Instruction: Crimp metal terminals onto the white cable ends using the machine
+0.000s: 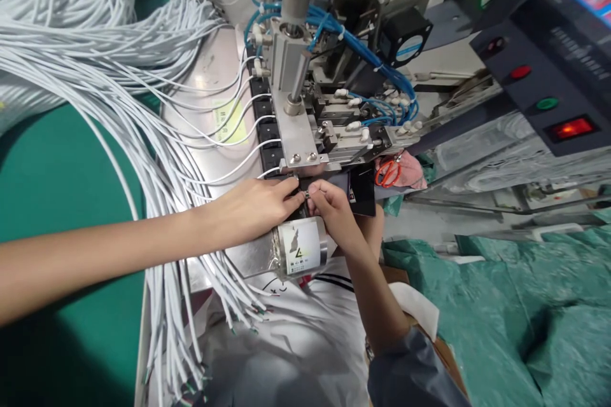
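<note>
Low in front of the machine [300,133], both hands meet at its front edge. My left hand [258,206] reaches in from the left, palm down, with thumb and fingers pinched together; what they grip is mostly hidden. Just to the right, my right hand [331,203] is closed, its thumb and forefinger pinching a small shiny metal piece [307,195] at the left fingertips. Directly below the hands is a rounded metal part with a white sticker [301,247]. White cables [238,175] run from the left into a row of black blocks [268,133] on the machine.
Bundles of white cables [143,114] cover the left side, some with stripped coloured ends near my lap. Orange-handled scissors [389,172] and a pink cloth [410,170] lie right of the machine. A control box [544,70] with lit buttons juts in at upper right.
</note>
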